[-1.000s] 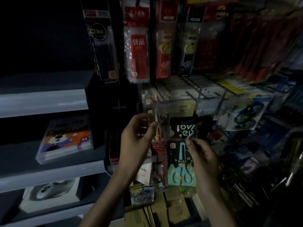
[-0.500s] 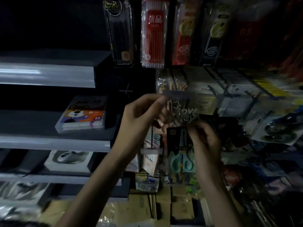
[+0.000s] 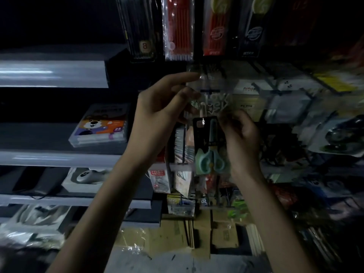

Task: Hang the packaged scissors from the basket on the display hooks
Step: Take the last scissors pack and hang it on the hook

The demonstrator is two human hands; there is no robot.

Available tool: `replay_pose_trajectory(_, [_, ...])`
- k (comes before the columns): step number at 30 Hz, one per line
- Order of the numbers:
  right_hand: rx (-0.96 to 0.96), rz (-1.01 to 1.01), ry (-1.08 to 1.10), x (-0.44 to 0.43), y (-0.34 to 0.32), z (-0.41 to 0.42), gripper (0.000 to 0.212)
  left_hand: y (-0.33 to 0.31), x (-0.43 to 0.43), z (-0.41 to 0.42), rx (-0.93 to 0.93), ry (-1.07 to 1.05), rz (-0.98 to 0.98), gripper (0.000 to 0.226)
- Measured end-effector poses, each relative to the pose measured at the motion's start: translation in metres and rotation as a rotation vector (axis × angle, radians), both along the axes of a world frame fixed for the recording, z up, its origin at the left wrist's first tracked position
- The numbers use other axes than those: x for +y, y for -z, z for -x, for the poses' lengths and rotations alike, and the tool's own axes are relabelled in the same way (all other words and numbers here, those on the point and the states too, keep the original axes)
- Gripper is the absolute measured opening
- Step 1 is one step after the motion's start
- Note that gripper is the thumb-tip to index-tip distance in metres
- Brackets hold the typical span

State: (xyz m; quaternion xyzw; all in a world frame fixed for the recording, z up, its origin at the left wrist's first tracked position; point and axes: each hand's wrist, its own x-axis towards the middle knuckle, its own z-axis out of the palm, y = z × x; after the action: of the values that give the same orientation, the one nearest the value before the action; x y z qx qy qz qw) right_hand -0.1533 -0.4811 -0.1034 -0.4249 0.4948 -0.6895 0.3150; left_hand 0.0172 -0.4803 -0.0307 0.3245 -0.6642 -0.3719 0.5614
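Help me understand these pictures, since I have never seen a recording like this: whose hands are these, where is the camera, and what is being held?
There is no machine here. These are a person's two bare hands, filmed by one wide camera worn on the head, looking forward and down, so the arms come in from the bottom. The place is a dim shop display.

The right hand grips the black card pack of mint-green-handled scissors by its right edge. The left hand pinches the clear plastic flap with white lettering just above it. I cannot tell whether that flap belongs to the same pack.

Long red pen packs hang above. On the grey shelf to the left lies a flat box with a cartoon bear.
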Motion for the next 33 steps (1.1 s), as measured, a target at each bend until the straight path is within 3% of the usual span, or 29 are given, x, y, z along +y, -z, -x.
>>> replay_pose_trajectory(20, [0.017,0.041,0.032,-0.031,0.004,-0.003,0.001,0.005,-0.005,0.006,0.003,0.003,0.047,0.028])
replay_pose_trajectory(33, [0.019,0.056,0.056,-0.032,0.003,-0.005,0.012,0.005,-0.008,0.006,0.022,0.004,0.038,0.027])
